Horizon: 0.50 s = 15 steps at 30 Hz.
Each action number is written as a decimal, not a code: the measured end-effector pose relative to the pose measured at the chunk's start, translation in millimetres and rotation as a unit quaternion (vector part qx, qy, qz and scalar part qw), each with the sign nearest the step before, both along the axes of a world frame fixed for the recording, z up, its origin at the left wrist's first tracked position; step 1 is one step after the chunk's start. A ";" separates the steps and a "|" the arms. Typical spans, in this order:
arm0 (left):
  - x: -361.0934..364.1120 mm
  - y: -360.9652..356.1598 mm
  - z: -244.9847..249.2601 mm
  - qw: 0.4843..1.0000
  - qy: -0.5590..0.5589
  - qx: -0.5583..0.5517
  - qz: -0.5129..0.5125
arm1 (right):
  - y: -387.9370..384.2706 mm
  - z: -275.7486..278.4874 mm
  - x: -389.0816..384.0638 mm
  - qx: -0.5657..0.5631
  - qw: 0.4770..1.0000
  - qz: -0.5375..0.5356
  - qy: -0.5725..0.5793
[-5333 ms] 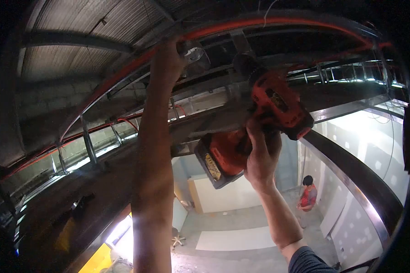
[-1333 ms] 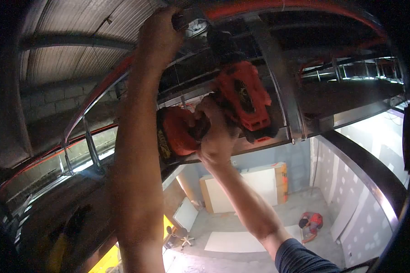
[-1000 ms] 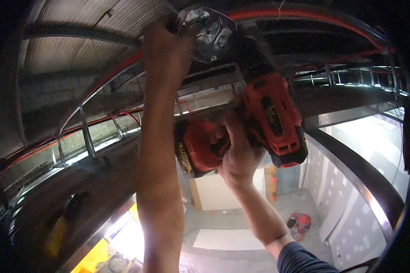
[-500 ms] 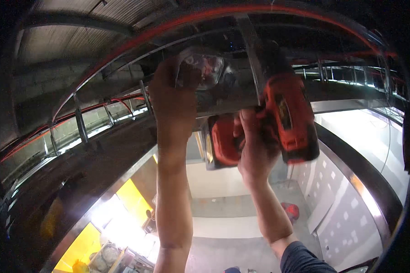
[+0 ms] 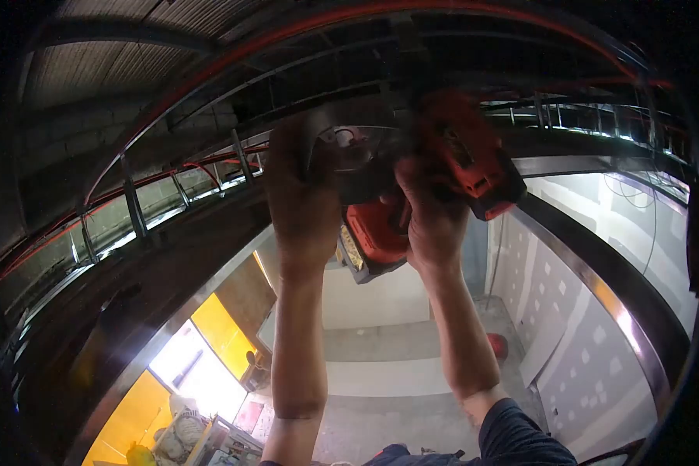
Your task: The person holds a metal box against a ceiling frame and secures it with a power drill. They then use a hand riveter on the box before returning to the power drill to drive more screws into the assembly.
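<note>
Raised overhead, my right hand (image 5: 433, 221) is wrapped round the handle of a red and black cordless drill (image 5: 464, 151). The drill's body tilts up to the left, and its front end is lost in the dark. Its red battery (image 5: 374, 233) sticks out at lower left, between my forearms. My left hand (image 5: 297, 194) is closed on the left side of a clear, shiny container-like piece (image 5: 353, 146), just left of the drill. Shadow hides most of its fingers and what is inside the piece.
Dark ceiling framing surrounds my hands, with a red cable or pipe (image 5: 326, 25) arching above. A metal-edged opening frames the room below. Patched plasterboard (image 5: 575, 342) stands at right, yellow panels (image 5: 224, 326) at left. Piled materials (image 5: 186, 431) lie at lower left.
The drill in my right hand has moved up and left and tilted, coming closer to the clear piece. My left hand still holds that piece, slightly lower and turned.
</note>
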<state>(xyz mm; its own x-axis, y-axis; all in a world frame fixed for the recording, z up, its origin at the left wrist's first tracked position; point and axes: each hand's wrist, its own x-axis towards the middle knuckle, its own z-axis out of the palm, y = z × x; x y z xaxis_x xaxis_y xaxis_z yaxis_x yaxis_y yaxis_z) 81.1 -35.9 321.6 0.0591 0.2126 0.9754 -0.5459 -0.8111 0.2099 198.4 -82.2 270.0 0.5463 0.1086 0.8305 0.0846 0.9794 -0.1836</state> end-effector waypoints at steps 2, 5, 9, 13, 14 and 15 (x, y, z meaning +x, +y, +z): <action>-0.4 -3.5 -1.8 0.998 -0.042 -0.016 0.038 | -3.1 -2.2 -0.8 -0.046 0.995 0.084 -0.014; -8.8 0.8 -3.3 0.997 -0.027 -0.028 0.070 | -3.0 -2.1 -8.3 -0.025 0.994 0.099 -0.024; -18.3 3.8 -9.1 0.997 -0.043 -0.057 0.037 | -6.8 -5.1 -16.5 -0.065 0.989 0.121 -0.046; -21.6 12.7 -15.0 0.995 -0.049 -0.084 0.025 | 0.6 -6.4 -22.7 -0.031 0.991 0.129 -0.033; -23.2 13.6 -16.2 0.995 -0.043 -0.091 0.021 | 2.0 -6.8 -24.5 -0.036 0.992 0.122 -0.011; -23.8 12.2 -15.7 0.995 -0.043 -0.090 0.020 | 2.5 -7.5 -25.9 -0.034 0.992 0.121 -0.012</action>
